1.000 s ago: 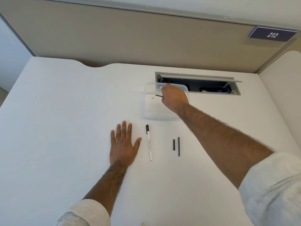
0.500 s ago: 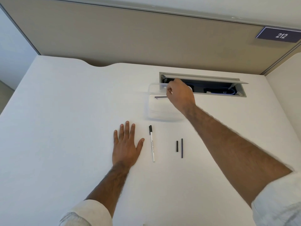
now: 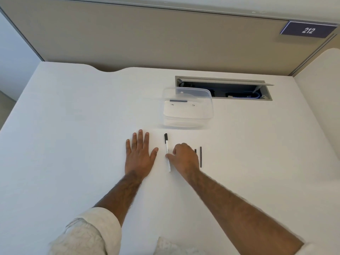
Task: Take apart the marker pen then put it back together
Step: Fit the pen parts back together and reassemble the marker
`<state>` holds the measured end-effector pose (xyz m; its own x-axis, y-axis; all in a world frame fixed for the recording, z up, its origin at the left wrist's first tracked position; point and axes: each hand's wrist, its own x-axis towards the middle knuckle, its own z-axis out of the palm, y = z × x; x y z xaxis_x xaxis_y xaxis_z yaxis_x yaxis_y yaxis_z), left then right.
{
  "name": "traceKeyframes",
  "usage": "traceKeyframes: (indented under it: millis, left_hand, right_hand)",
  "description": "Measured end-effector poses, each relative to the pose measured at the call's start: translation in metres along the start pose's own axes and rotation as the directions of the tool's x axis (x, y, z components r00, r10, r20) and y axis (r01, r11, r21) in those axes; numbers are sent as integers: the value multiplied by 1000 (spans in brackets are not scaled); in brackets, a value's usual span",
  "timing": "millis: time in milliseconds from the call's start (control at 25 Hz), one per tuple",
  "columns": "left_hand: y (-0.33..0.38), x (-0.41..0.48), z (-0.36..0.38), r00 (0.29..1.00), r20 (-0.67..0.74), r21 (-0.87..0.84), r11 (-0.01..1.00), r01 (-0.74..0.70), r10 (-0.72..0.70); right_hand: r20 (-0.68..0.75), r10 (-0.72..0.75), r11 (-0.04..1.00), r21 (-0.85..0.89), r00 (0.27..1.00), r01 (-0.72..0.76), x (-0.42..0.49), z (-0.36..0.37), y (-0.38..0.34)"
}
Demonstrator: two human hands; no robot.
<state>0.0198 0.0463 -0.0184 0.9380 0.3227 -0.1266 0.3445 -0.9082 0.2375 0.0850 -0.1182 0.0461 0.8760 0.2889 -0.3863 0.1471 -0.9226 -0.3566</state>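
Right hand [image 3: 184, 159] fingers pinch the marker [image 3: 167, 151] below sign [image 3: 308, 30] "212" at one o'clock; left hand [image 3: 139, 155] spread flat on the counter [image 3: 73, 144].

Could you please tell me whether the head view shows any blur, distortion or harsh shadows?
Head view: light soft and even, only faint shadow beneath the clear plastic container; wide-angle lens bows the white desk's edges; the right hand on the white marker pen looks slightly motion-blurred.

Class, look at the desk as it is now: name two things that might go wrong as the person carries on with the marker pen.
1. The two thin black rods beside the right hand may be knocked and roll.
2. The dark stick in the clear plastic tub is easily overlooked at reassembly of the white marker pen.
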Motion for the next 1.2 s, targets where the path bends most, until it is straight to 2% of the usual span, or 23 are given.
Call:
traceKeyframes:
  millis: [280,440,560,680,880,1080,1160,1200]
  left_hand:
    - [-12,-7,-13,987,66,-68,988,-140,145]
    - [0,-12,-24,954,26,-92,951,-296,300]
    - [12,-10,-27,913,-26,-67,911,-408,407]
    - [18,-5,-31,887,-30,-60,885,-461,460]
    - [27,-3,-48,884,6,-162,873,-460,467]
    - [44,-12,-63,916,64,-246,896,-369,395]
    - [48,-15,-63,925,73,-282,898,-338,372]
    - [48,-16,-63,934,70,-307,898,-314,351]
  right_hand:
    - [-37,20,998,-64,999,-22,-1,3,-10]
    - [-38,29,998,-53,999,-31,1,3,-16]
    - [-42,-34,993,-113,999,29,-3,2,-16]
    - [-57,-142,978,-161,988,131,-8,-3,-12]
    - [-89,-334,924,-229,938,307,-14,-19,-6]
    - [-9,-461,860,-250,887,444,-20,-41,7]
    - [-33,-438,889,-164,898,427,-19,-52,23]
    - [-80,-375,926,-85,923,369,-17,-57,33]
